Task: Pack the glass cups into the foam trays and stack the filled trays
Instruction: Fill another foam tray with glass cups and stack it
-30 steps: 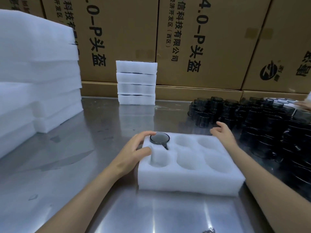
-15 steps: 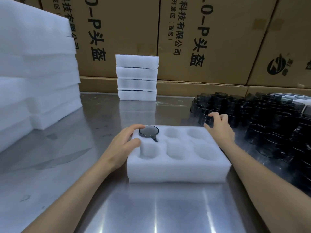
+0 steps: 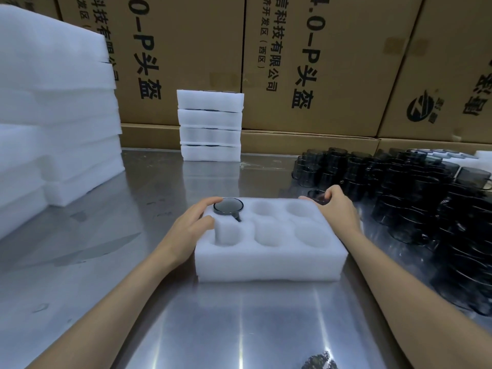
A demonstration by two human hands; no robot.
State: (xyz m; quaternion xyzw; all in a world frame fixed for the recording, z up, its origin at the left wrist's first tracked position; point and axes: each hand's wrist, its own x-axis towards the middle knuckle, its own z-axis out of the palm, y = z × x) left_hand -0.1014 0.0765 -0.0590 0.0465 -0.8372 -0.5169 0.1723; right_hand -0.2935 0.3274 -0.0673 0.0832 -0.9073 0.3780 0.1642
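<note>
At the far-left pocket of the foam tray (image 3: 269,259) sits one dark glass cup (image 3: 228,206), with the left hand (image 3: 192,230) resting against the tray's left end, fingers curved over the corner beside that cup. Just past the tray's far-right corner the right hand (image 3: 339,209) grips a second cup (image 3: 316,195), while the crowd of loose cups (image 3: 415,198) stands right of the tray and four stacked trays (image 3: 210,125) rise behind it on the steel table (image 3: 149,182).

Big brown cardboard boxes (image 3: 306,62) with black writing stand in a row along the back of a shiny metal table (image 3: 159,302), which has small marks on it.
</note>
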